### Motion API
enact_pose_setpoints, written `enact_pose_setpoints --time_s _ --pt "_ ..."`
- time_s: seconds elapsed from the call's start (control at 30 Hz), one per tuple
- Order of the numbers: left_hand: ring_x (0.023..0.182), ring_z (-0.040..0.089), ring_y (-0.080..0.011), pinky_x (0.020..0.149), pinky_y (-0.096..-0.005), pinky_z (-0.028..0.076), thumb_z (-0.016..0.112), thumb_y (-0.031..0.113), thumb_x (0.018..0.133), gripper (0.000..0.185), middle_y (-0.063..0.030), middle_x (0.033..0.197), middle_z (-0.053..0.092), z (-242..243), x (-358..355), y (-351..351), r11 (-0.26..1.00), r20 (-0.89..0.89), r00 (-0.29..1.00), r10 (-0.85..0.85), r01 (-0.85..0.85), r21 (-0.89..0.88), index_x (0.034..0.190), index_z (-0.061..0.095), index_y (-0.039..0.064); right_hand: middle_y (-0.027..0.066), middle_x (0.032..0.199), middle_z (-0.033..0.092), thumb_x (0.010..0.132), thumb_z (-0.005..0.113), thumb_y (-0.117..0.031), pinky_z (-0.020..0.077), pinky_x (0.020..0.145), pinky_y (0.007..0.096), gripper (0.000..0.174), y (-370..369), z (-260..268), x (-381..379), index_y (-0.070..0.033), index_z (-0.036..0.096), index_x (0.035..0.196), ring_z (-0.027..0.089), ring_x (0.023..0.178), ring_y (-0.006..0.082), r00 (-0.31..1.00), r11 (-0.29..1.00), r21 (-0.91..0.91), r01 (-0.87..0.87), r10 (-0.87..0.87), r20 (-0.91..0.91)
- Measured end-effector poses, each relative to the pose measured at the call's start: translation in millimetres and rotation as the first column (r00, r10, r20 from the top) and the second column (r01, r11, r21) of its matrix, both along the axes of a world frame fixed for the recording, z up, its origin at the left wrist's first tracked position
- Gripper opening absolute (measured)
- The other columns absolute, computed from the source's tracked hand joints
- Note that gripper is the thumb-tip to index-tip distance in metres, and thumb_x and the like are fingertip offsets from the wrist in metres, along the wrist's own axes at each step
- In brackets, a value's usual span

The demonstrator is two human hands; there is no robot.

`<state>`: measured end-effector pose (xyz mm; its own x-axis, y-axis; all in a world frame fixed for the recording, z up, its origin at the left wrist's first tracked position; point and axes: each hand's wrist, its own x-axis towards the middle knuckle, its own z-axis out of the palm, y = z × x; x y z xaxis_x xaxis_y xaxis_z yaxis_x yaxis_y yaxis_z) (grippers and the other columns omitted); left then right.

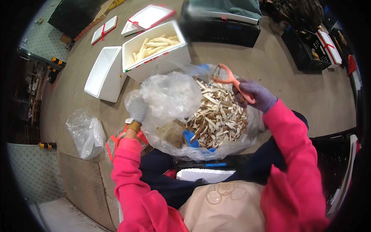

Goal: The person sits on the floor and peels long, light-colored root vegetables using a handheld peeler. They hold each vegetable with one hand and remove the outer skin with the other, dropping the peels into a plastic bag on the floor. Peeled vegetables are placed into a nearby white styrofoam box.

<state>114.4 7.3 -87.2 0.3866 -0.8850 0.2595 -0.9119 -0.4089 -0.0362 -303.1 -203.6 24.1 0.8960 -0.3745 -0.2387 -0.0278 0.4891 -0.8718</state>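
In my gloved right hand (255, 94) is a Y-shaped vegetable peeler (230, 79) with an orange-pink handle, its blade end raised toward the far left. Below it lies a heap of brown and white root peelings (220, 119) in a large clear plastic bag (174, 146) spread open before my knees. My left hand (137, 109), in a grey glove, grips a bunched clear plastic bag (171, 92) at the left of the heap; its fingertips are partly hidden by the film. A blue mesh piece (190, 138) shows among the peelings.
A white foam box (156, 65) beyond the bag holds peeled pale roots (155, 46). To its left stands another foam box (107, 74). Foam lids (152, 16) lie farther back. Black crates (304, 49) stand at the right. Crumpled plastic (87, 134) lies on the floor left.
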Motion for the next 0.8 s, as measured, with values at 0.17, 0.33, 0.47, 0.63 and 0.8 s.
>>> enact_pose_setpoints --time_s 0.17,0.33,0.47,0.63,0.8 --pt "0.073 0.066 -0.0362 0.066 -0.0434 0.05 0.065 0.033 0.087 0.034 -0.0197 0.082 0.068 61 25 12 0.915 -0.288 0.923 0.255 -0.327 -0.237 0.092 0.067 0.0 0.0081 0.083 0.063 0.092 0.058 -0.032 0.0417 0.052 0.0236 0.042 10 13 -8 0.004 0.057 0.114 0.054 0.056 0.0113 0.98 0.987 -0.009 0.161 -0.161 -0.115" --pt "0.07 0.067 -0.0267 0.065 -0.0368 0.049 0.068 0.031 0.088 0.032 -0.0161 0.08 0.071 97 35 36 0.808 -0.433 0.86 0.271 -0.448 -0.383 0.089 0.069 -0.001 0.0055 0.085 0.063 0.097 0.051 -0.025 0.0399 0.055 0.0234 0.04 9 19 -19 0.006 0.058 0.12 0.052 0.06 0.0092 0.99 0.99 -0.044 0.133 -0.134 -0.035" --pt "0.072 0.067 -0.0182 0.066 -0.035 0.049 0.069 0.028 0.088 0.029 -0.0124 0.08 0.072 113 49 48 0.706 -0.387 0.906 0.171 -0.386 -0.594 0.096 0.071 0.0 0.0066 0.083 0.062 0.095 0.054 -0.023 0.0402 0.052 0.0238 0.034 11 20 -26 0.006 0.061 0.112 0.052 0.056 0.0104 0.981 0.984 -0.116 0.139 -0.153 -0.122" --pt "0.074 0.068 -0.0312 0.068 -0.0411 0.051 0.06 0.033 0.092 0.033 -0.0176 0.083 0.071 72 47 36 0.886 -0.104 0.896 0.431 -0.443 -0.136 0.095 0.07 0.002 0.0056 0.074 0.061 0.091 0.056 -0.028 0.0349 0.05 0.0228 0.037 16 23 -22 0.006 0.061 0.105 0.049 0.05 0.0097 0.952 0.976 -0.173 0.131 -0.172 -0.253" --pt "0.077 0.067 -0.0349 0.069 -0.046 0.052 0.06 0.032 0.084 0.03 -0.0186 0.082 0.069 -13 19 -13 0.988 -0.015 0.996 0.085 -0.087 -0.13 0.089 0.07 0.005 0.0074 0.08 0.062 0.088 0.06 -0.025 0.0396 0.049 0.0247 0.035 17 26 -17 0.005 0.064 0.106 0.053 0.054 0.011 0.92 0.98 -0.161 0.118 -0.169 -0.354"
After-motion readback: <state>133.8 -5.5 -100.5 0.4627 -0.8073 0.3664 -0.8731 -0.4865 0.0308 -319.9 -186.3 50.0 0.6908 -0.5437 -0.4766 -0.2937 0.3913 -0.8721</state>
